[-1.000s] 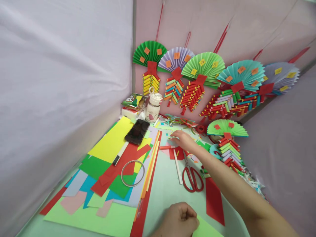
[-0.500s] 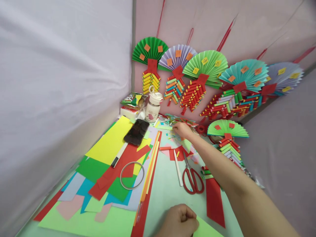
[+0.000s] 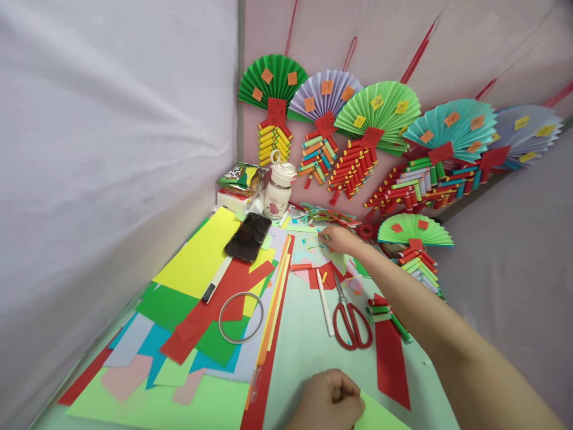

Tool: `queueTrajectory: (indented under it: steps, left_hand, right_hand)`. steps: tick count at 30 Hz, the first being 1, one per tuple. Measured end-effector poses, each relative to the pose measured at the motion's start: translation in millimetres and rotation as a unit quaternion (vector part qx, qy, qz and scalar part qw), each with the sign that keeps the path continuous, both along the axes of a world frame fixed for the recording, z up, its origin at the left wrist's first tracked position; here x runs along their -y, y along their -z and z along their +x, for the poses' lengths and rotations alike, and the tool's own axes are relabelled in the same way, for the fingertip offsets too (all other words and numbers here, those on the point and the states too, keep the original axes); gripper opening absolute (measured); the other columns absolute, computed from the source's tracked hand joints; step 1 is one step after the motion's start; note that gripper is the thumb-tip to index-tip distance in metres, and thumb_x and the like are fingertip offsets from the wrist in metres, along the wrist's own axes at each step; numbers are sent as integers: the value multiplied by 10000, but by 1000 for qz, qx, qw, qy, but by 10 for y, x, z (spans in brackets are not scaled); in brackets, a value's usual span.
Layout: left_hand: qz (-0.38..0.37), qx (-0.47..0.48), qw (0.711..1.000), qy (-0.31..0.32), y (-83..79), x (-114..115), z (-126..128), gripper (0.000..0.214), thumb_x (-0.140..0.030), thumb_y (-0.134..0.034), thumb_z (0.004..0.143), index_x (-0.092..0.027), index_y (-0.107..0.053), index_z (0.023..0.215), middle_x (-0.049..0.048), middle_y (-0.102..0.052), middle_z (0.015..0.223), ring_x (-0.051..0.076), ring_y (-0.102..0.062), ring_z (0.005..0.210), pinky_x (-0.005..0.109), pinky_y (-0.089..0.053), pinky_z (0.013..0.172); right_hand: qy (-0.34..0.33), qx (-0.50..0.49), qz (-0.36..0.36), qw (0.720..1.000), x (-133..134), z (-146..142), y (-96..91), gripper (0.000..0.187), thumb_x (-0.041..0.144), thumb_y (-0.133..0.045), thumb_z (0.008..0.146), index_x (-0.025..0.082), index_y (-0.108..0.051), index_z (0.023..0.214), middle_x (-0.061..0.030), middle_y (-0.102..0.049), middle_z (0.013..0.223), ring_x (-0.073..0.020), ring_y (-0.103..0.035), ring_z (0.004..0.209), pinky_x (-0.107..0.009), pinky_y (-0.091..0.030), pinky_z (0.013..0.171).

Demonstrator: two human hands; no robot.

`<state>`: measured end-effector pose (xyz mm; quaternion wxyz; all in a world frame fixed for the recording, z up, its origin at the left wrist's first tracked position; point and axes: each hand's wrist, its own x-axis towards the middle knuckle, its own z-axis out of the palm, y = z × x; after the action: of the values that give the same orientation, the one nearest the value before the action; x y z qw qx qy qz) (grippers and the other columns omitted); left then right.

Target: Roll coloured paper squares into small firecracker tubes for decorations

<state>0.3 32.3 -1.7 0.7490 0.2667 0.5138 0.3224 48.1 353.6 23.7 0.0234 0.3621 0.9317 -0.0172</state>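
My left hand (image 3: 330, 399), at the bottom of the view, is closed on the edge of a light green paper sheet (image 3: 380, 413), most of which is out of frame. Farther back, my right hand (image 3: 339, 240) reaches over small paper scraps with its fingers pinched together. What it holds, if anything, is too small to make out. A light green paper strip (image 3: 301, 228) lies just left of those fingertips. Between the hands are red-handled scissors (image 3: 352, 325), a white pen (image 3: 325, 304) and a small red paper roll (image 3: 301, 267).
Coloured paper sheets (image 3: 188, 257), a phone (image 3: 248, 237), a marker (image 3: 217, 279) and a silver ring (image 3: 221, 325) lie left. A white bottle (image 3: 277, 194) stands behind. Paper fan decorations (image 3: 378, 113) hang at the back. Paper rolls (image 3: 387, 313) and a red strip (image 3: 392, 364) lie right.
My right hand has moved a little to the right over the scraps, away from the light green strip. My left hand stays on the light green sheet. The view has shifted slightly.
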Motion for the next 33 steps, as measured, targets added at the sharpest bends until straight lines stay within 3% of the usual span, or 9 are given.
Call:
queueTrajectory:
  steps: [7,13,20,22,26,33]
  left_hand:
    - [-6,14,1000,1,16,25,13,64,-141,-525,663,-166,-515,721,-87,-423,466,65,-377,412,216,-249,432]
    - [9,44,999,-12,46,40,11,87,-179,-551,628,-161,-515,705,-77,-456,520,66,-402,447,221,-302,467]
    - [22,56,998,-18,82,51,13,125,-220,-572,609,-156,-525,705,-64,-476,542,78,-424,476,233,-321,497]
    - [28,59,998,-20,94,55,14,142,-241,-579,603,-156,-526,704,-67,-469,541,76,-417,479,233,-317,499]
    - [32,63,997,-22,109,66,20,162,-262,-582,602,-153,-531,710,-68,-465,541,74,-413,494,229,-308,503]
    - [33,65,997,-31,114,67,28,149,-249,-578,607,-154,-529,710,-69,-465,543,75,-422,506,228,-319,509]
  right_hand:
    - [29,-14,29,999,114,332,-27,240,189,-506,860,160,-670,1033,-99,-655,1106,-181,-595,996,-231,-412,848]
    - [30,13,8,999,211,431,-29,174,237,-541,843,198,-706,881,-52,-697,958,-156,-619,888,-199,-423,783]
    - [110,36,58,992,289,588,6,223,145,-478,853,124,-695,803,-157,-680,895,-220,-630,876,-263,-440,742]
    - [94,29,61,993,316,592,-13,234,159,-459,871,141,-691,904,-153,-670,994,-224,-608,961,-271,-437,786]
    - [26,23,36,999,351,578,-33,312,102,-476,842,253,-671,1032,-45,-649,1136,-177,-566,1062,-235,-411,863]
    - [18,15,35,999,332,635,19,365,19,-480,778,183,-674,1041,-105,-659,1092,-215,-578,1042,-286,-403,895]
